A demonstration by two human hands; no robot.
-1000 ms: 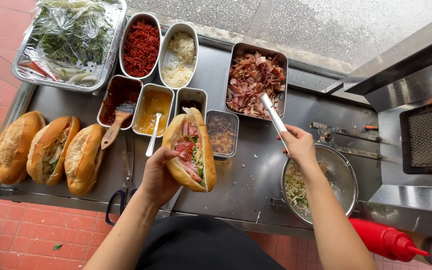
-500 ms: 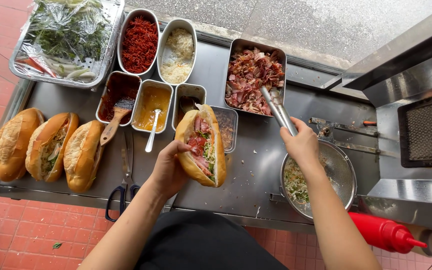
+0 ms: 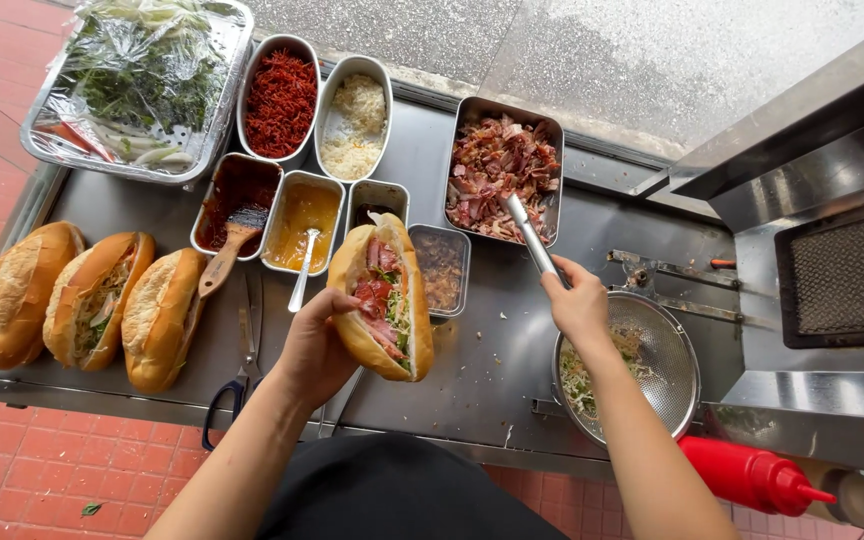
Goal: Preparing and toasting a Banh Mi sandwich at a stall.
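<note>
Nearest the camera, the left hand (image 3: pixel 320 345) is wrapped around the underside of a split, golden crusty baguette sandwich (image 3: pixel 384 297), already lined with red sliced meat and green herbs. It is held above the steel surface (image 3: pixel 472 375) with the cut side up, which seems meant to keep the filling in and the opening exposed. The right hand (image 3: pixel 579 305) is closed on a pair of slim metal tongs (image 3: pixel 531 236), whose tips reach into the rectangular steel tray of chopped reddish-brown meat (image 3: pixel 500 168). Just below that hand sits a round metal mesh strainer (image 3: pixel 642 362) with pale shredded vegetables, and at the near right lies a red plastic squeeze bottle (image 3: pixel 752 475).

To the left, three more crusty baguettes (image 3: pixel 82 300) lie side by side on the surface, and black-handled scissors (image 3: pixel 235 390) lie close by. Further back stand small steel tubs: a dark red sauce with a wooden spatula (image 3: pixel 235 195), a yellow sauce with a spoon (image 3: pixel 302 210), shredded red strands (image 3: pixel 279 90) and pale shreds (image 3: pixel 354 110). Farthest left is a foil tray of leafy greens under plastic wrap (image 3: pixel 137 80).
</note>
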